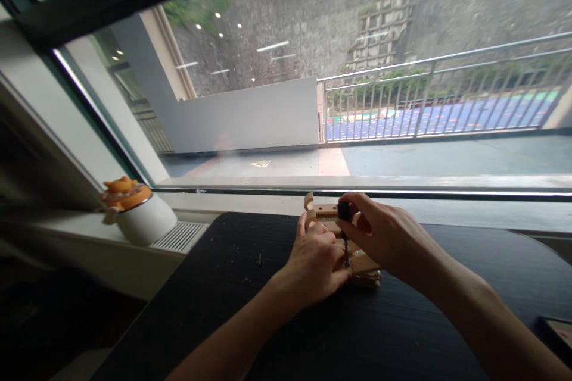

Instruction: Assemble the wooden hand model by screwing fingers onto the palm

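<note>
A small wooden piece of work (364,263) with curved hooks at its far left end lies on the black table. My left hand (315,259) is wrapped over its left side and presses it down. Between the thumb and fingers of my right hand (375,226) is the black handle of a screwdriver (344,211). The tool stands nearly upright, its thin shaft running down to the wood beside my left fingertips. Whether a screw sits under the tip is too small to tell. My left hand hides part of the wood.
On the black table (214,286) a small screw-like pin (260,259) and some crumbs lie left of my hands. A white pot with an orange animal-shaped lid (145,217) stands on the sill. A dark-framed object (556,333) rests at the right edge. A window rises behind.
</note>
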The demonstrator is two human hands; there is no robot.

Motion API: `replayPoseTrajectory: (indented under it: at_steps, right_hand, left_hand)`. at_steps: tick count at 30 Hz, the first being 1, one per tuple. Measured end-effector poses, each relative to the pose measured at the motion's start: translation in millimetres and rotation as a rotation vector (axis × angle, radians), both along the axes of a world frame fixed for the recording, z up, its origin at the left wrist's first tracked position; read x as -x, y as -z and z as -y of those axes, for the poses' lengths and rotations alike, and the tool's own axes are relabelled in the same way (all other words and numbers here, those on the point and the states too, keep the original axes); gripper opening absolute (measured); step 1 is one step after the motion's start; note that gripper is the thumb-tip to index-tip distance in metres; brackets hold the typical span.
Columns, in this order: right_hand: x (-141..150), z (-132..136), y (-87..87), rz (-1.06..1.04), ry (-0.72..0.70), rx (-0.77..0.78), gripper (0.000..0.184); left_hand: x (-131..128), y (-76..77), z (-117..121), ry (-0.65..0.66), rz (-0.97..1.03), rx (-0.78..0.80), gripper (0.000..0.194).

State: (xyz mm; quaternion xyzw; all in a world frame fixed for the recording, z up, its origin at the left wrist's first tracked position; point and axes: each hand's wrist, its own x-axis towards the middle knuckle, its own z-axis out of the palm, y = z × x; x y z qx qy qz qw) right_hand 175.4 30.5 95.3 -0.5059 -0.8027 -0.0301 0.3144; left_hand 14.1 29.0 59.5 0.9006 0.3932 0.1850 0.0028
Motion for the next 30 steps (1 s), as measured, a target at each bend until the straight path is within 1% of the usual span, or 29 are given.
replayPoseTrajectory:
  at_steps: [5, 9, 10, 13, 16, 19, 21, 24, 28, 30]
  right_hand:
    - [1.2, -1.8, 2.7, -0.080, -0.008, 0.036, 0.017]
    - [-0.9, 1.2, 1.6, -0.052, -0.049, 0.043, 0.039]
    - [-2.0, 1.9, 1.1, -0.032, -0.060, 0.045, 0.041]
    - [-4.3, 3.5, -0.4, 0.002, -0.083, 0.058, 0.036]
    - [-4.1, 3.2, -1.3, -0.001, -0.076, 0.065, 0.028]
    - [-1.5, 1.5, -1.0, -0.018, -0.037, 0.068, 0.020]
    - [0.3, 0.3, -0.5, -0.022, -0.009, 0.068, 0.017]
    - [1.4, 0.3, -0.4, -0.034, -0.020, 0.082, 0.020]
    - [-0.2, 3.8, -1.5, -0.041, -0.081, 0.093, 0.035]
    - [-1.2, 5.1, -2.5, -0.043, -0.092, 0.093, 0.032]
  left_hand:
    - [0.3, 0.3, -0.2, -0.007, -0.002, 0.001, 0.019]
    - [0.1, 1.0, -0.8, 0.000, -0.016, -0.011, 0.019]
    - [0.1, 1.2, -1.0, -0.001, -0.015, -0.016, 0.019]
    - [0.0, 1.4, -1.4, -0.001, -0.008, -0.021, 0.019]
    - [0.3, 0.8, -1.4, 0.007, -0.003, -0.011, 0.019]
    - [0.9, 0.2, -0.9, 0.005, 0.001, -0.011, 0.018]
    - [1.0, 0.2, -0.6, 0.003, -0.001, -0.009, 0.020]
    - [0.5, 1.1, -0.9, 0.008, -0.006, 0.000, 0.021]
    - [0.1, 3.4, -1.8, -0.001, 0.005, -0.019, 0.021]
    - [0.4, 4.4, -2.2, 0.002, 0.008, -0.028, 0.022]
